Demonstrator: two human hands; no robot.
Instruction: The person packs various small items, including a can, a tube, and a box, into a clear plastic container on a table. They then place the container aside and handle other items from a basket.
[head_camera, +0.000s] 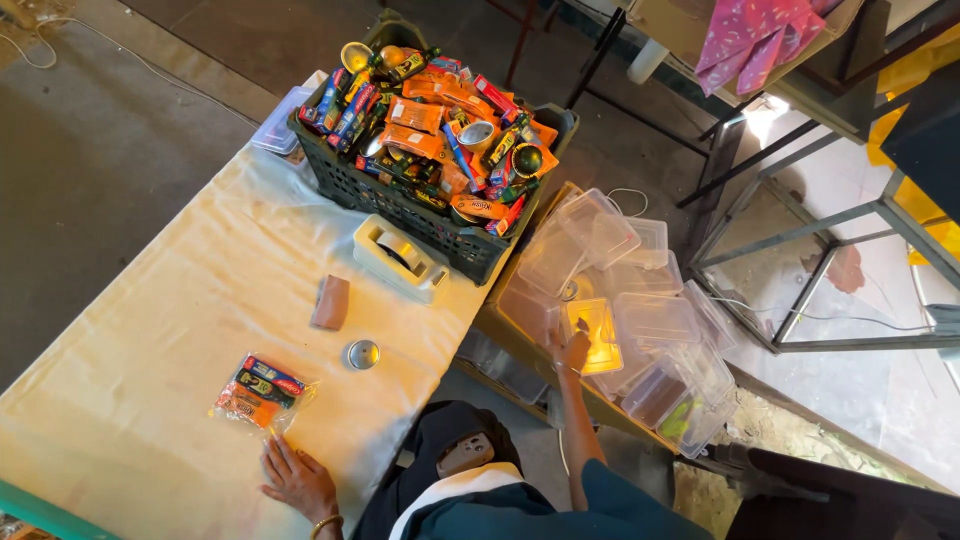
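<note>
My left hand (297, 482) lies flat on the cloth-covered table (150, 330), fingers spread, holding nothing. Just beyond it sits a clear bag (260, 390) of small packets. Farther along are a round tin (362, 354), a brown block (331, 302) and a tape dispenser (400, 258), then a dark crate (420, 215) heaped with packets at the far end. My right hand (572, 350) reaches right to the pile of clear boxes (640, 310), fingers touching an orange-tinted box (594, 335); whether it grips it I cannot tell.
</note>
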